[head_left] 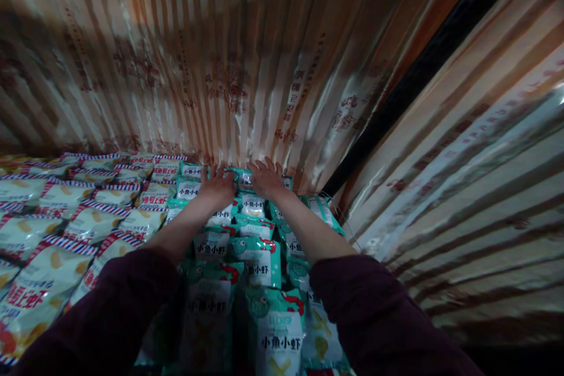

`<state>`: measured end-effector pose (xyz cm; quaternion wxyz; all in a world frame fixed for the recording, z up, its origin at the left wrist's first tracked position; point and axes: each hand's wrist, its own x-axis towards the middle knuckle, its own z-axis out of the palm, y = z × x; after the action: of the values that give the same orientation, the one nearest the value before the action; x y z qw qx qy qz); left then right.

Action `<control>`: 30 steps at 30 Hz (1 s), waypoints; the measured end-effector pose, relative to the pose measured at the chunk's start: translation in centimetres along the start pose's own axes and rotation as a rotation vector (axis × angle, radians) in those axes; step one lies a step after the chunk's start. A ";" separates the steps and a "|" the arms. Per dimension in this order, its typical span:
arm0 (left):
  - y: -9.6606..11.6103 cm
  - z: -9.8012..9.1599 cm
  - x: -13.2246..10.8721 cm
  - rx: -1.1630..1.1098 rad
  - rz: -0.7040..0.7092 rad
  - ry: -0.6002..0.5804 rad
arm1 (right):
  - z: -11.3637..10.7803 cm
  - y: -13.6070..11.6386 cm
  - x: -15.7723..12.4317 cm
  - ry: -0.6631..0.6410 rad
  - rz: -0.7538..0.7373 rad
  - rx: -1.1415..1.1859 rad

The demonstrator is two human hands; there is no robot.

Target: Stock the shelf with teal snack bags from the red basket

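Both my arms reach forward over rows of teal-and-white snack bags [258, 258]. My left hand [219, 188] lies on the bags near the back row, fingers stretched out and apart. Just to its right, my right hand [267, 179] rests on the far teal bags beside the back wall, its fingers spread. A teal bag [252, 204] shows between my two wrists. Neither hand is visibly closed round a bag, though my palms cover what lies under them. Closer to me, a larger-looking teal bag [280, 329] stands upright between my forearms.
On the left are rows of white snack bags [99, 220] with red print and striped edges. A ribbed, printed sheet [229, 70] rises behind the bags. A dark slanted post [396, 100] stands at the right, with another ribbed sheet [493, 176] beyond it.
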<state>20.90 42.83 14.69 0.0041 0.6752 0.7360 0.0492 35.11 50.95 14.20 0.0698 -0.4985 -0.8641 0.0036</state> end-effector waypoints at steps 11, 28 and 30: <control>3.3 -2.0 -9.9 -0.028 0.160 0.011 | -4.5 0.4 -9.9 0.120 -0.066 0.205; 14.0 -0.5 -16.8 -0.087 0.417 -0.053 | -1.9 4.6 -26.6 0.400 0.270 0.569; 14.3 -0.1 -17.1 -0.070 0.409 -0.063 | -0.9 4.3 -27.4 0.405 0.286 0.610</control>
<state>36.56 27.00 14.91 0.0406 0.8111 0.5811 0.0532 52.46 29.49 11.56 0.3825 -0.5609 -0.7139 0.1716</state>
